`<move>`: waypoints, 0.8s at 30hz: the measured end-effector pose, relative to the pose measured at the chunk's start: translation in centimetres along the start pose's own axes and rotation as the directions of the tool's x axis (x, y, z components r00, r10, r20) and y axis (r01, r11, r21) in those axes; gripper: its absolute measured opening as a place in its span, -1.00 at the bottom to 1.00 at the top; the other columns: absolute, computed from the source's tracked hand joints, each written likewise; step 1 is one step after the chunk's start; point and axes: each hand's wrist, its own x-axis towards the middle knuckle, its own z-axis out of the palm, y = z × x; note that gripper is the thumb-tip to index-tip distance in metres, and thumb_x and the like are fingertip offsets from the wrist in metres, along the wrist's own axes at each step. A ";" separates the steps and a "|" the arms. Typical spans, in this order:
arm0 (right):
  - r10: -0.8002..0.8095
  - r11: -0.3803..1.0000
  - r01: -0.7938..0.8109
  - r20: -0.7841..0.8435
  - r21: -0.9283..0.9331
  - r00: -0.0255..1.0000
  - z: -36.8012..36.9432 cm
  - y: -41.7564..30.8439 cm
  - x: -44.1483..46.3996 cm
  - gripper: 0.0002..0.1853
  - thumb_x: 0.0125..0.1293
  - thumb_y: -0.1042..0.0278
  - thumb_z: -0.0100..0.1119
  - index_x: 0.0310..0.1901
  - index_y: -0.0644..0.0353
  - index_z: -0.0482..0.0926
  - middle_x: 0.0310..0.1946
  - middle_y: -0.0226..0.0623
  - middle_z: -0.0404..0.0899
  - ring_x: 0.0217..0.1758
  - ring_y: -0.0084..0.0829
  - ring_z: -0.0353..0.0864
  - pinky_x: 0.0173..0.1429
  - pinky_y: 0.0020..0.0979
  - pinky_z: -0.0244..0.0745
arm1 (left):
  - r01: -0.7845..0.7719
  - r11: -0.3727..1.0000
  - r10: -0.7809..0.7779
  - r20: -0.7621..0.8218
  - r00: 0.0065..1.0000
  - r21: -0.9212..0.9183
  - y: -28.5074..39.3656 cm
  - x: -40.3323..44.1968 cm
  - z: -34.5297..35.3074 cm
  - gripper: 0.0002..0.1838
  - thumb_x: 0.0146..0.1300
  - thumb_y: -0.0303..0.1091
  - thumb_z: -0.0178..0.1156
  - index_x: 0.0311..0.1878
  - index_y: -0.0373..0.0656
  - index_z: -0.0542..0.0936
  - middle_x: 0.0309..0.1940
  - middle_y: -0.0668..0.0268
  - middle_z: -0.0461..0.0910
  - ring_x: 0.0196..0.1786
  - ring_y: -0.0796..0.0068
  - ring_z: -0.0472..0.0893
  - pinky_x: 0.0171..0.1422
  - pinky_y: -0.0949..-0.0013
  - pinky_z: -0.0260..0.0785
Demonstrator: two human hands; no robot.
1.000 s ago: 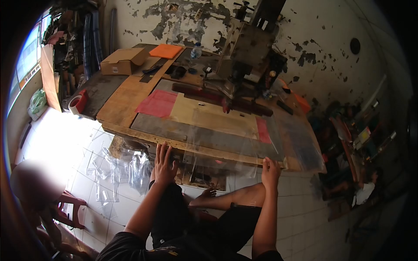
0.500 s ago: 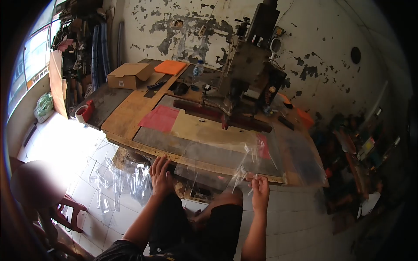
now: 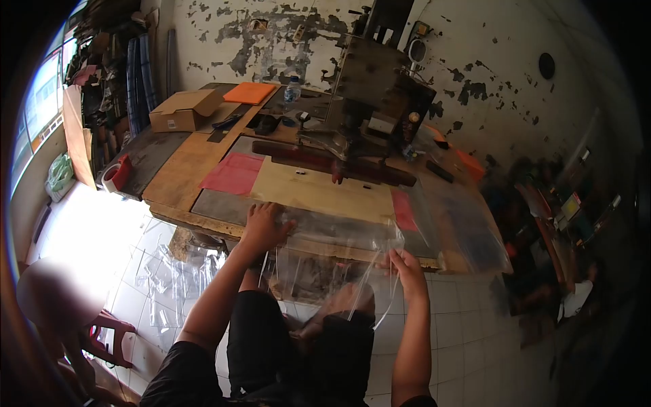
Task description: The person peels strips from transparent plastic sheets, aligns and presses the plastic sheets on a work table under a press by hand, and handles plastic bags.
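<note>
A thin clear plastic sheet [image 3: 322, 261] stretches between my two hands over the table's front edge, its lower part hanging above my knees. My right hand [image 3: 409, 270] pinches the sheet's right side, where narrow clear strips dangle. At the left end of the sheet, my left hand [image 3: 264, 229] has its fingers bent over it at the table edge; the exact grip is partly hidden. Beyond my hands, a pale yellow panel [image 3: 319, 192] lies flat on the table, with a red piece [image 3: 232, 173] at its left and a smaller red piece [image 3: 404, 209] at its right.
A heavy press machine [image 3: 366, 91] stands over the table, its long bar [image 3: 332, 163] above the yellow panel. A cardboard box [image 3: 184, 110], orange sheets [image 3: 249, 93], a bottle [image 3: 292, 91] and a tape roll [image 3: 116, 173] sit behind. Plastic scraps [image 3: 176, 281] lie on the floor. A person is at left.
My left hand has moved right and up from the table edge to the plastic. The sheet is now spread between both hands, and my right hand has risen slightly. The view has shifted.
</note>
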 end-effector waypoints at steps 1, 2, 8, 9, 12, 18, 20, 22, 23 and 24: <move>-0.082 0.979 0.080 -0.001 -0.186 0.997 0.0 0.3 1.1 -0.64 0.51 0.08 0.36 0.03 0.24 0.62 -0.27 -0.31 0.72 -0.11 -0.44 0.76 0.07 -0.41 0.57 | 0.023 0.994 -0.021 0.018 1.000 -0.102 -0.3 0.1 -0.1 -0.49 0.35 0.01 0.41 0.11 -0.22 0.58 0.03 0.16 0.72 0.25 0.09 0.65 0.59 -0.07 0.20; -0.088 0.979 0.085 -0.004 -0.187 0.996 0.0 0.1 2.4 -0.64 0.51 0.08 0.36 0.03 0.24 0.62 -0.27 -0.31 0.72 -0.11 -0.44 0.76 0.07 -0.41 0.57 | 0.017 0.994 -0.015 0.014 1.000 -0.104 -0.6 0.7 -0.3 -0.49 0.35 0.01 0.41 0.11 -0.22 0.58 0.03 0.16 0.72 0.25 0.09 0.65 0.59 -0.07 0.20; -0.494 0.844 0.491 -0.041 0.216 0.868 0.8 0.6 7.8 -0.64 0.42 0.41 0.44 0.13 0.21 0.51 -0.12 -0.33 0.69 0.00 -0.43 0.72 0.15 -0.37 0.58 | 0.063 0.452 0.006 0.074 0.997 -0.890 -3.3 3.3 -2.3 -0.57 0.44 -0.43 0.38 0.20 -0.10 0.35 -0.09 0.30 0.71 -0.05 0.53 0.71 0.04 0.44 0.53; -0.497 0.841 0.492 -0.037 0.224 0.867 1.9 0.3 7.7 -0.64 0.42 0.41 0.44 0.13 0.21 0.51 -0.12 -0.33 0.69 0.00 -0.43 0.72 0.15 -0.37 0.58 | 0.060 0.460 0.004 0.070 0.998 -0.886 -3.7 3.3 -2.0 -0.57 0.44 -0.43 0.38 0.20 -0.10 0.35 -0.09 0.30 0.71 -0.05 0.53 0.71 0.04 0.44 0.53; -0.481 0.839 0.488 -0.093 0.240 0.872 3.7 0.6 7.3 -0.58 0.46 0.41 0.40 0.27 0.25 0.51 -0.06 -0.31 0.67 -0.03 -0.47 0.70 0.09 -0.39 0.61 | 0.067 0.371 -0.040 0.056 0.998 -0.926 -4.5 2.6 -0.6 -0.52 0.44 -0.45 0.38 0.26 -0.13 0.34 -0.07 0.28 0.73 -0.06 0.54 0.70 0.02 0.45 0.52; -0.422 0.899 0.426 -0.066 0.097 0.904 2.6 3.3 7.7 -0.50 0.54 0.42 0.31 0.43 0.26 0.45 -0.08 -0.40 0.64 -0.04 -0.61 0.65 0.02 -0.47 0.63 | 0.171 0.401 -0.110 0.138 0.984 -0.900 -4.2 2.1 -0.5 -0.38 0.46 -0.46 0.35 0.49 -0.21 0.32 -0.06 0.27 0.75 -0.07 0.56 0.73 0.01 0.48 0.51; -0.401 0.907 0.409 -0.093 0.098 0.911 2.3 3.3 7.8 -0.49 0.53 0.42 0.31 0.44 0.26 0.43 -0.07 -0.40 0.64 -0.04 -0.62 0.65 0.03 -0.47 0.63 | 0.151 0.504 -0.098 0.118 0.988 -0.850 -3.4 2.3 -0.7 -0.37 0.47 -0.45 0.34 0.52 -0.21 0.33 -0.09 0.30 0.74 -0.05 0.59 0.71 0.05 0.48 0.49; -0.385 0.916 0.394 -0.109 0.074 0.916 2.1 3.6 7.5 -0.46 0.53 0.43 0.31 0.47 0.24 0.40 0.03 -0.35 0.62 0.02 -0.59 0.65 0.12 -0.47 0.61 | 0.173 0.511 -0.096 0.144 0.985 -0.842 -3.5 2.1 -0.7 -0.38 0.47 -0.46 0.34 0.51 -0.22 0.34 -0.11 0.31 0.74 -0.04 0.60 0.70 0.07 0.49 0.48; -0.380 0.919 0.388 -0.107 0.070 0.919 1.9 3.6 7.8 -0.46 0.53 0.43 0.31 0.47 0.24 0.40 0.03 -0.35 0.62 0.02 -0.59 0.65 0.12 -0.47 0.61 | 0.191 0.519 -0.098 0.163 0.982 -0.833 -3.4 2.1 -0.6 -0.40 0.47 -0.46 0.33 0.50 -0.22 0.35 -0.12 0.33 0.73 -0.02 0.61 0.69 0.09 0.50 0.47; -0.432 0.898 0.439 -0.123 0.032 0.893 2.1 3.6 8.1 -0.47 0.53 0.46 0.29 0.47 0.23 0.40 0.08 -0.33 0.61 0.06 -0.56 0.64 0.17 -0.45 0.60 | 0.196 0.519 -0.103 0.166 0.981 -0.832 -3.4 2.1 -0.6 -0.40 0.47 -0.46 0.33 0.50 -0.22 0.35 -0.12 0.33 0.73 -0.02 0.61 0.69 0.09 0.50 0.47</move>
